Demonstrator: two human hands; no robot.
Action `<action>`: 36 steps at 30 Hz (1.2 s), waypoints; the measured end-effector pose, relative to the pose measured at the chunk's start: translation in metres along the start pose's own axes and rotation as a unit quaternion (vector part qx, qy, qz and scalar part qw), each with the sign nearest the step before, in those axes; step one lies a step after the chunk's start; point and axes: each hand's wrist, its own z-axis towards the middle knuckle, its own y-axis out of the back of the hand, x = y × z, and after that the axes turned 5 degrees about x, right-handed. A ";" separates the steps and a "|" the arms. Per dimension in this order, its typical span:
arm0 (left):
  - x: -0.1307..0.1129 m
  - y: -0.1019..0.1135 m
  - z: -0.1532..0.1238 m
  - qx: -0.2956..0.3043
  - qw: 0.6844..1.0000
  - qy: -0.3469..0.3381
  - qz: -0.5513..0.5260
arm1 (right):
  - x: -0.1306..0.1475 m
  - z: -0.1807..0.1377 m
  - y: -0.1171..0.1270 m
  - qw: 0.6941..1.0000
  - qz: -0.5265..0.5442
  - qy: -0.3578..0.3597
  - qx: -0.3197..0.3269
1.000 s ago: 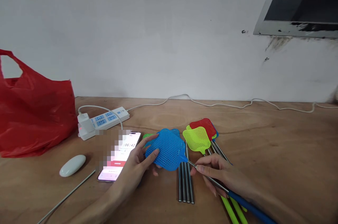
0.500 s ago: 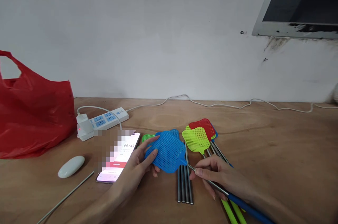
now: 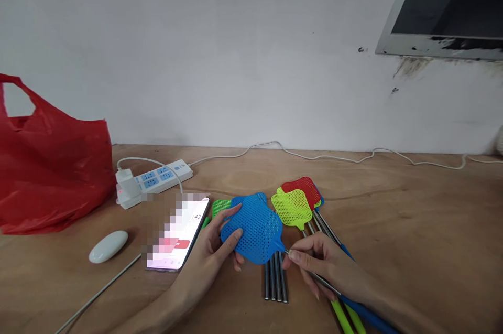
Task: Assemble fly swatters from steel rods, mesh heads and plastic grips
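Observation:
A blue fly swatter (image 3: 255,232) is held up between both hands, its mesh head tilted towards me. My left hand (image 3: 220,242) pinches the left side of the head, thumb in front. My right hand (image 3: 320,260) grips the thin metal rod just below the head's neck; the blue handle passes under that forearm. Beneath the head lie several metal rods (image 3: 276,284), their upper ends hidden. Behind it, another blue swatter head (image 3: 249,199) and a green swatter head (image 3: 220,206) show in part. Beyond my right hand lie yellow-green (image 3: 291,207) and red (image 3: 304,188) swatters in an overlapping pile.
At left are a lit phone (image 3: 184,234), a white oval object (image 3: 108,246), a white power strip (image 3: 157,182) with a plugged charger, and a red plastic bag (image 3: 55,171). A white cable (image 3: 322,157) runs along the wall (image 3: 236,61) at the back of the wooden table (image 3: 424,229).
The blue swatter's head has shifted slightly right and down, closer to my right hand, so less bare rod shows between. My left hand has moved right with it.

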 end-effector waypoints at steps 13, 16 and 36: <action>-0.005 -0.003 -0.002 0.011 1.000 0.006 -0.002 | -0.009 0.005 -0.010 0.997 0.064 -0.016 -0.025; -0.007 -0.003 0.000 0.008 1.000 -0.003 -0.023 | -0.009 0.008 -0.008 0.990 0.133 -0.016 -0.040; -0.008 -0.007 -0.003 0.131 0.984 0.114 0.042 | 0.001 0.008 -0.013 0.920 0.248 0.137 -0.270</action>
